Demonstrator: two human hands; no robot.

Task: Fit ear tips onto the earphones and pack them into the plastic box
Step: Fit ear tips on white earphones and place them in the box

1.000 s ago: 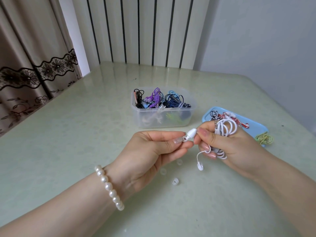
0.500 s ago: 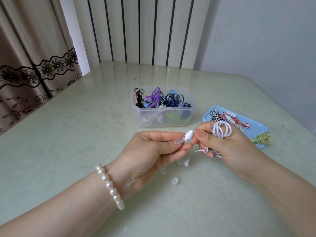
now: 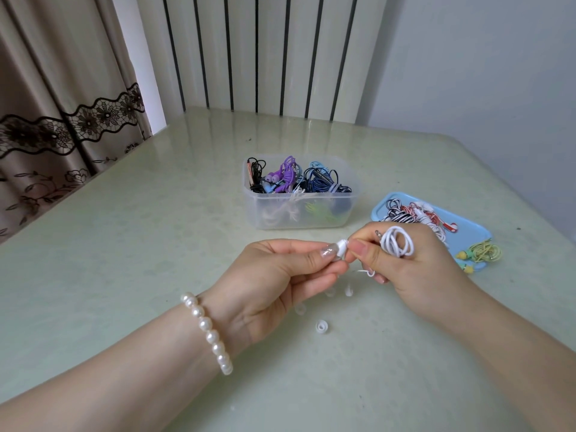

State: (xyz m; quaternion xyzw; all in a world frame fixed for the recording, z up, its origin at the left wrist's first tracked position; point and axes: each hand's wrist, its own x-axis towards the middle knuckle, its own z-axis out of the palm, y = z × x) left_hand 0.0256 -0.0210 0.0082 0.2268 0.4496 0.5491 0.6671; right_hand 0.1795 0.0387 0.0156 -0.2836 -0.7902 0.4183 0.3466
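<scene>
My left hand (image 3: 280, 275) pinches a white earbud (image 3: 341, 248) between thumb and fingers, over the middle of the table. My right hand (image 3: 405, 269) pinches the same earbud from the right and holds the coiled white earphone cable (image 3: 399, 241) against its palm. A second white earbud (image 3: 349, 289) dangles below the hands. Loose clear ear tips (image 3: 321, 326) lie on the table under my hands. The clear plastic box (image 3: 299, 218) stands behind them, holding several coiled earphones in black, purple and blue.
A light blue tray (image 3: 473, 233) at the right holds striped black-white and red-white earphones. A yellow-green pair (image 3: 481, 255) lies at its near edge. The pale green table (image 3: 124, 244) ends at a curtain on the left and a wall at the back.
The dangling earbud has swung from below my right hand toward the left and dropped lower. My right hand has drawn the coil a little lower and closer. Both hands keep pinching the earbud.
</scene>
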